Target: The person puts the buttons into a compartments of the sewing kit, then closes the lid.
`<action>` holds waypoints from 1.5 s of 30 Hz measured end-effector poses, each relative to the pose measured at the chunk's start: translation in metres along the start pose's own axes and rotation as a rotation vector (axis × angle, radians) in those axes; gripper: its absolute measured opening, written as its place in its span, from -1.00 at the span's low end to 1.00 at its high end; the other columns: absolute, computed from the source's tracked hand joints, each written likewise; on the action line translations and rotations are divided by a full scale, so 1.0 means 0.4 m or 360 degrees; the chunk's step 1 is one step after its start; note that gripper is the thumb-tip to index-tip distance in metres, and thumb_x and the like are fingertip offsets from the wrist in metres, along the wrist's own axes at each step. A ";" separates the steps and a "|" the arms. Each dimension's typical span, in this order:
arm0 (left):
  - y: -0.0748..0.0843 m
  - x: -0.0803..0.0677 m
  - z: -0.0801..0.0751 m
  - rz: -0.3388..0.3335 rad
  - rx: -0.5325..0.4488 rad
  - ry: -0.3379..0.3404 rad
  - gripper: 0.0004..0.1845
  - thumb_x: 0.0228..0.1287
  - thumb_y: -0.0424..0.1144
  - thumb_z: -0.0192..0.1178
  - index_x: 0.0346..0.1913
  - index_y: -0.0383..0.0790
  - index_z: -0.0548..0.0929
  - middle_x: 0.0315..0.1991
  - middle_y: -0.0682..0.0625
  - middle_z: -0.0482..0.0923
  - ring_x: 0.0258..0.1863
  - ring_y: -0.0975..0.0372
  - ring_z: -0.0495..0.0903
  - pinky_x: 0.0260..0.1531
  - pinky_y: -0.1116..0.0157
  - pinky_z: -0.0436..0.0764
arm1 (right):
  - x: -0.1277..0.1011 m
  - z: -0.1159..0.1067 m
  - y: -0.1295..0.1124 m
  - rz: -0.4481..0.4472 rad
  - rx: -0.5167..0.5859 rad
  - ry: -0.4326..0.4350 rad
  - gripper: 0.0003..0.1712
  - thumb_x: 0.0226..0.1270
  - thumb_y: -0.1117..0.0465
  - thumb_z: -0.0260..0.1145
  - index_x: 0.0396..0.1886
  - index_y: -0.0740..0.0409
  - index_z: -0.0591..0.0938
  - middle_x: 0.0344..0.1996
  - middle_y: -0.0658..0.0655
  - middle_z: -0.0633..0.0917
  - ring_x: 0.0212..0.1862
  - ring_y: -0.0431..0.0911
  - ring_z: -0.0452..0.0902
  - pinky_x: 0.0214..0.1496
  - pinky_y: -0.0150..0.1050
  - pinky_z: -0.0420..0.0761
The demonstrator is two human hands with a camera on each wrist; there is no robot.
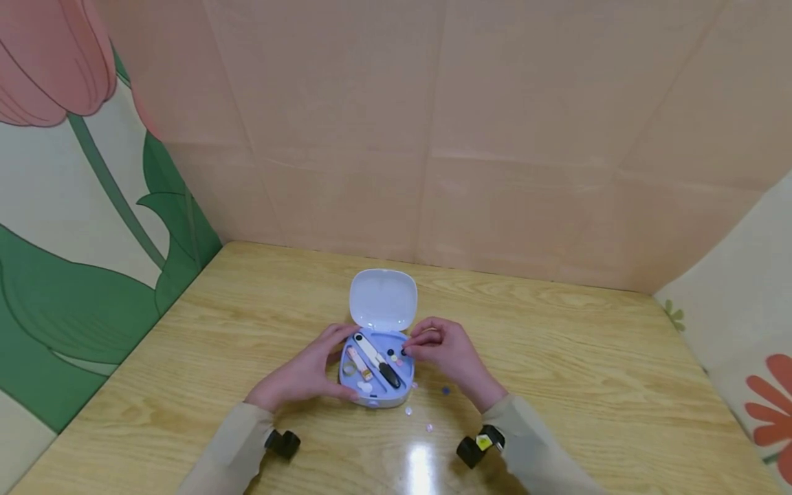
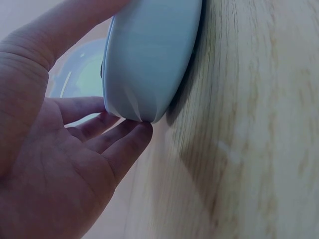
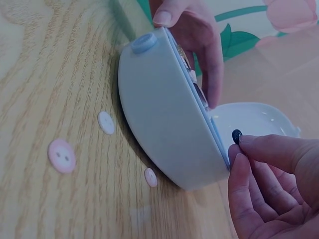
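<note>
We see the box [image 1: 375, 397] in the middle of the table [image 1: 557, 385], with its lid [image 1: 383, 300] up behind it. Our left hand [image 1: 306, 375] is at its left side, our right hand [image 1: 448, 354] at its right. Buttons [image 1: 430, 427] lie on the table in front.

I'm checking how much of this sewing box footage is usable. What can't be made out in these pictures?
- Head view: small items inside the case are too tiny to identify.
- Left wrist view: the case's wall hides its contents; left hand is cut by the edge.
- Right wrist view: the dark button pinched by the right hand is partly covered by fingertips.
</note>
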State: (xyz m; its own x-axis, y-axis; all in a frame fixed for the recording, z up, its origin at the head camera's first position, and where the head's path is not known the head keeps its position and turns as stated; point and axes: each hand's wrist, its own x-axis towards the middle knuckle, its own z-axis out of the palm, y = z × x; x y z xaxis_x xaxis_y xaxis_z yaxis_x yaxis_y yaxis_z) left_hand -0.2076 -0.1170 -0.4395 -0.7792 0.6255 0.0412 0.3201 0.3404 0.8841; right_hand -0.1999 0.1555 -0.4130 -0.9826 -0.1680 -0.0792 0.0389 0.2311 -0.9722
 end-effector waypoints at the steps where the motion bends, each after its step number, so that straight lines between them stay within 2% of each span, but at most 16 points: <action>1: -0.001 0.000 0.000 -0.0001 -0.0004 -0.0002 0.15 -0.22 -0.05 0.59 0.47 -0.05 0.13 0.36 0.05 0.11 0.34 0.20 0.19 0.33 0.20 0.26 | 0.001 0.001 0.001 -0.0024 0.0007 -0.0011 -0.74 0.13 0.44 0.41 -0.18 0.38 0.57 -0.34 0.22 0.73 -0.23 -0.03 0.67 -0.23 -0.29 0.66; 7: -0.003 -0.001 -0.004 -0.0023 -0.0039 -0.0007 0.15 -0.22 -0.06 0.58 0.47 -0.02 0.13 0.35 0.04 0.11 0.34 0.15 0.20 0.33 0.19 0.27 | 0.012 0.006 0.009 -0.0063 -0.0005 -0.0010 -0.74 0.10 0.43 0.43 -0.22 0.38 0.57 -0.38 0.21 0.73 -0.27 -0.05 0.67 -0.30 -0.35 0.66; 17: -0.002 -0.003 -0.008 -0.0003 -0.0057 -0.0021 0.13 -0.20 -0.09 0.58 0.47 -0.04 0.13 0.36 -0.02 0.10 0.34 0.09 0.19 0.33 0.19 0.26 | 0.014 0.012 0.006 -0.0018 -0.0055 0.0020 -0.76 0.08 0.46 0.43 -0.25 0.32 0.59 -0.41 0.16 0.73 -0.29 -0.06 0.67 -0.34 -0.37 0.63; 23: -0.002 -0.003 -0.009 -0.0026 -0.0067 -0.0025 0.14 -0.21 -0.09 0.58 0.47 -0.03 0.12 0.36 0.01 0.10 0.35 0.12 0.19 0.33 0.22 0.27 | 0.010 0.013 0.008 -0.0004 -0.0055 0.0026 -0.76 0.09 0.44 0.43 -0.23 0.33 0.59 -0.39 0.16 0.73 -0.27 -0.05 0.67 -0.31 -0.33 0.65; 30: 0.003 -0.004 -0.009 -0.0035 -0.0076 -0.0030 0.12 -0.18 -0.11 0.58 0.47 -0.03 0.13 0.36 -0.02 0.10 0.35 0.06 0.17 0.34 0.15 0.25 | 0.002 0.009 0.006 -0.0041 -0.0027 0.0013 -0.76 0.11 0.44 0.42 -0.23 0.35 0.59 -0.37 0.20 0.73 -0.25 -0.01 0.68 -0.27 -0.31 0.68; 39: 0.003 -0.004 -0.007 0.0003 -0.0099 -0.0027 0.12 -0.19 -0.12 0.58 0.47 -0.05 0.14 0.35 -0.02 0.11 0.35 0.04 0.18 0.34 0.13 0.25 | -0.003 -0.011 0.012 -0.0032 -0.0003 -0.0088 -0.76 0.16 0.38 0.41 -0.18 0.30 0.59 -0.29 0.19 0.73 -0.18 -0.01 0.67 -0.13 -0.27 0.67; 45: 0.007 -0.004 -0.007 -0.0033 -0.0097 -0.0022 0.12 -0.19 -0.14 0.58 0.47 -0.01 0.14 0.36 -0.02 0.11 0.35 0.04 0.18 0.34 0.12 0.25 | -0.011 -0.025 0.015 -0.0036 0.0032 -0.0138 -0.73 0.16 0.36 0.41 -0.15 0.31 0.59 -0.26 0.21 0.73 -0.15 0.00 0.66 -0.08 -0.25 0.67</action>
State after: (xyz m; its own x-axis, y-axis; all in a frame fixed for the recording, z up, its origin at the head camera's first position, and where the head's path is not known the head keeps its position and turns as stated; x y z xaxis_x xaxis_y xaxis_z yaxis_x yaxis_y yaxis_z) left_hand -0.2070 -0.1192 -0.4357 -0.7775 0.6287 0.0165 0.2701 0.3101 0.9115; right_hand -0.1971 0.1673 -0.4161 -0.9638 -0.2556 -0.0754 0.0216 0.2069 -0.9781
